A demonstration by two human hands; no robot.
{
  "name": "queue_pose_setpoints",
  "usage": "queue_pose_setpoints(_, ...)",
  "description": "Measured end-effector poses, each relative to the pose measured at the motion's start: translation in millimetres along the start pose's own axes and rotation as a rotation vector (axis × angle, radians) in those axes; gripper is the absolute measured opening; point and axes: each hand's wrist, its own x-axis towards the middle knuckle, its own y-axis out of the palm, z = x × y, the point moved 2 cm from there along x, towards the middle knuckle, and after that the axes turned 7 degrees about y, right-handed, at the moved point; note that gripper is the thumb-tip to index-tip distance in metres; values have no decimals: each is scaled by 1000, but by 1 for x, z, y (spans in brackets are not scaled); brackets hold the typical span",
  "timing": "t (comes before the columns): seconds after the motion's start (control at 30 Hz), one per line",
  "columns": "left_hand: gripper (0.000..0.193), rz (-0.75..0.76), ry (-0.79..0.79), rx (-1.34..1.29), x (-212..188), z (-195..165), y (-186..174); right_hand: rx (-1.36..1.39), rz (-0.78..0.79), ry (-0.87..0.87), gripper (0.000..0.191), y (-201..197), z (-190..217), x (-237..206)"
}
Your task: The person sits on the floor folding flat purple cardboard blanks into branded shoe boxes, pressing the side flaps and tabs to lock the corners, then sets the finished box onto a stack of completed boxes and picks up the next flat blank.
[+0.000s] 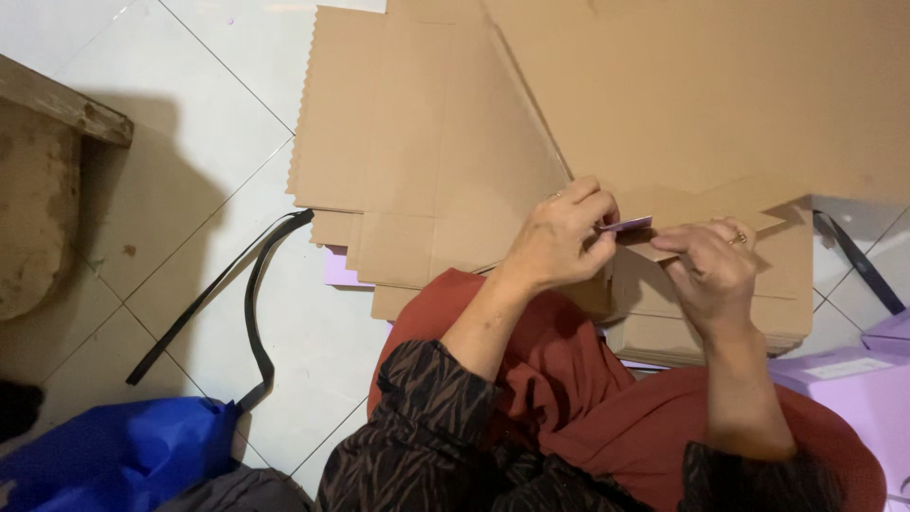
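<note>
Left hand (561, 239): fingers curled tight, thumb and forefinger pinching left end of small lilac strip (627, 225). Right hand (713, 265): fingers bent narrow, tips touching strip's right end and cardboard flap (706, 210) beneath. Strip sits between both hands, over lap, at frame centre. Stack of flat brown cardboard sheets (427, 152) at 12 o'clock from hands. Black strap (251, 303) on white tile floor (190, 180) at 9 o'clock. Lilac box (853, 389) at 4 o'clock.

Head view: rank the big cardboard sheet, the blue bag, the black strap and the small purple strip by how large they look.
1. Cardboard sheet, by far.
2. Blue bag, partly cut off by the frame.
3. Black strap, long but thin.
4. Purple strip, pinched between left hand and right hand.
</note>
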Motion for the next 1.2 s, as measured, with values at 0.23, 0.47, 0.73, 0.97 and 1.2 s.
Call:
queue_pose_setpoints(0.23,8,246,-131,99,-16,17,41,-235,55,46,22,25,19,-10)
queue_pose_setpoints(0.47,15,252,-210,125,-8,21,43,-551,-140,303,42,1,38,-7)
queue_pose_setpoints(0.73,13,283,-184,2,-1,22,41,185,186,854,25,14,19,-25)
queue_pose_setpoints(0.97,17,317,-117,103,-1,18,50,805,122,976,34,47,-15,-39)
queue_pose_setpoints(1.2,13,218,-143,148,2,15,60,1009,77,1170,27,57,-36,-44)
